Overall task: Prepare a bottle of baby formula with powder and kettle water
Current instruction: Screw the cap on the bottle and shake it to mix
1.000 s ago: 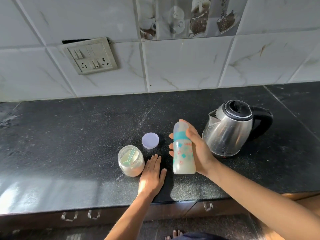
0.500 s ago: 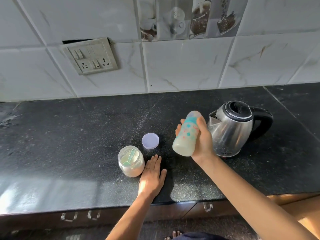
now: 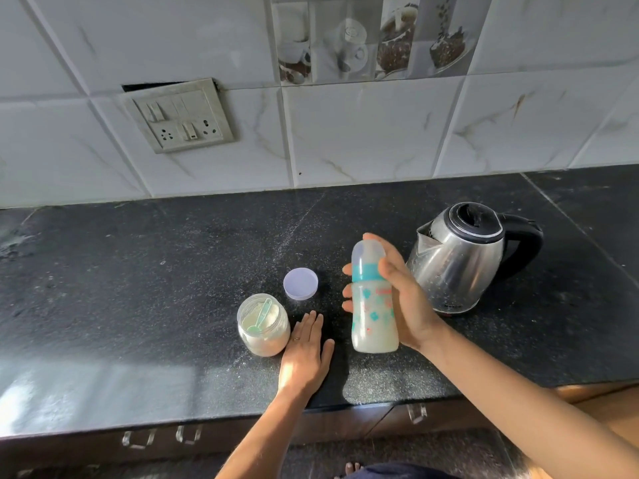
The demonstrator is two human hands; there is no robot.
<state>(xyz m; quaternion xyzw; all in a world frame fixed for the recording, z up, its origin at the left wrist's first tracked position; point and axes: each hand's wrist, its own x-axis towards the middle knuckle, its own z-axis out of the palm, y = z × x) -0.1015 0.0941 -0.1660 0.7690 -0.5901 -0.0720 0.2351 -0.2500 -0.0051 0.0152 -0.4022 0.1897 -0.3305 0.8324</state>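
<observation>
At the centre of the frame, the bottle point(image 3: 371, 319) is held near upright in the right hand point(image 3: 408, 305), cap toward the top of the frame and base toward the lower edge. Its long axis runs almost vertical.

The hand wraps it from the right. The fingers point(image 3: 347, 292) curl round to its left flank and the thumb lies across the teal collar, so the grip is clamped on the bottle. Whether the base touches the tabletop point(image 3: 138, 271) cannot be told.

The cap is on and milky liquid fills the lower part.

The left hand point(image 3: 304, 354) lies flat on the tabletop just left of the bottle, fingers straight and close together, holding nothing. It sits between the bottle and the open jar point(image 3: 263, 337), which has a scoop point(image 3: 260, 314) inside. The lid point(image 3: 300, 283) lies above the jar, and the kettle point(image 3: 460, 261) stands just right of the right hand.

Judgement: filling looks complete. Mixing or setting down falls to the right hand, which already has the bottle.
</observation>
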